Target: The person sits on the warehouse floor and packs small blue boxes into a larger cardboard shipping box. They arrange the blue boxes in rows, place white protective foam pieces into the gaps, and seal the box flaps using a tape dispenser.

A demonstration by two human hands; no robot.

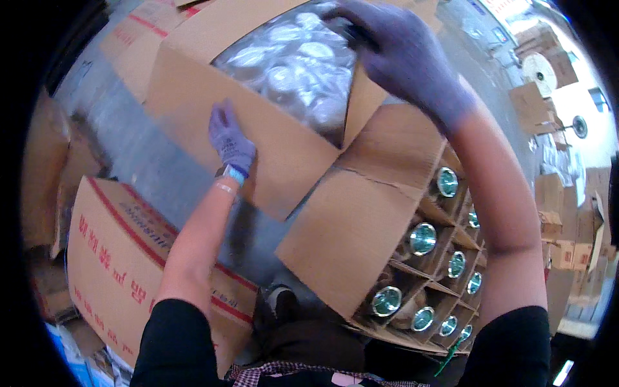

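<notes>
My left hand (231,143), in a grey-purple glove, lies with its fingers stretched along the near cardboard flap (290,164) of an open box. Inside that box, clear plastic wrap (284,77) covers several round, pale, shiny items whose kind I cannot make out. Over the box's far right corner reaches my right hand (403,55), gloved alike and slightly blurred. Its fingers curl round a small dark object (362,37), mostly hidden by the hand.
At right, a divided carton (361,238) holds several round glass vessels (423,238) with greenish, shiny rims. A closed carton (122,271) with red print stands at lower left. Flattened cardboard (132,39) lies at far left; more boxes (561,251) are stacked at right.
</notes>
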